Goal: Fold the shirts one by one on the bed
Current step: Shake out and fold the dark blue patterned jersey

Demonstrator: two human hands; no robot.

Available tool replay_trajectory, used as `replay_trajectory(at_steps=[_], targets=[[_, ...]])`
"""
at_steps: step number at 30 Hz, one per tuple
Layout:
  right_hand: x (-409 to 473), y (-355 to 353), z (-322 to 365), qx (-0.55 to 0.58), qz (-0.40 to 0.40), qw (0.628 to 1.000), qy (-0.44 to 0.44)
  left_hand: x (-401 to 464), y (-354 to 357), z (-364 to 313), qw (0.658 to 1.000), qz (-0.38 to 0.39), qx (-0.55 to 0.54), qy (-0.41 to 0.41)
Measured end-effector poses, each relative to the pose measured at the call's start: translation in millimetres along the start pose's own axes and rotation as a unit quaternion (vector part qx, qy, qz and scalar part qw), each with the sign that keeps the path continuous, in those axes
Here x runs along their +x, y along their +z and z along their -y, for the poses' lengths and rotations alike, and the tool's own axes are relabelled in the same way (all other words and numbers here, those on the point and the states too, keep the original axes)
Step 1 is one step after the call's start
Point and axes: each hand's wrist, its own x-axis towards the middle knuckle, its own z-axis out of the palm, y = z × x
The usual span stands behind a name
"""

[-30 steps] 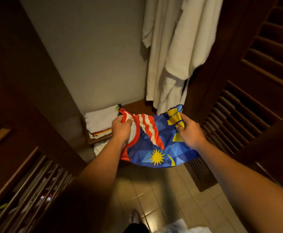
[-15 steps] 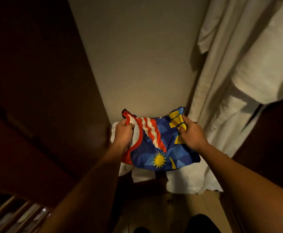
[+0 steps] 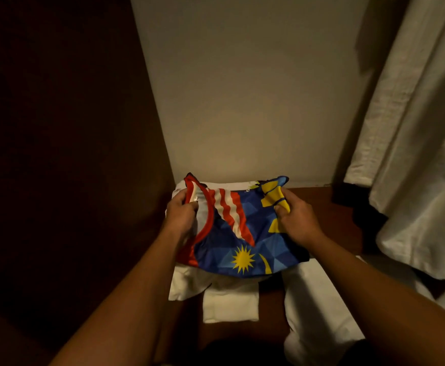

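Shirt: a folded blue shirt (image 3: 245, 233) with red and white stripes and a yellow sun lay on a stack of white folded cloths (image 3: 230, 299), on a dark wooden shelf (image 3: 329, 212) against the pale wall (image 3: 242, 101).
Left hand: the left hand (image 3: 183, 215) had its grip clenched on the red collar edge.
Right hand: the right hand (image 3: 296, 220) pinched the yellow patch at the shirt's far corner.
Beside: white robes (image 3: 414, 154) hung at the right.
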Motion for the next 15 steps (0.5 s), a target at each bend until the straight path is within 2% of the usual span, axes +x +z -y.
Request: replay_trajectory(at_steps=[4,9,15], targets=[[0,20,-18,0.027,0.003,1.0,0.0,16,0,27,1.0,-0.001,-0.007,-0.003],[26,34,-24,0.048,0.0,0.999,0.015,30,5,10,1.0,-0.002,-0.017,0.002],[99,47,-26,0.073,-0.03,0.997,0.025,98,10,-12,0.997,-0.043,-0.051,0.03]])
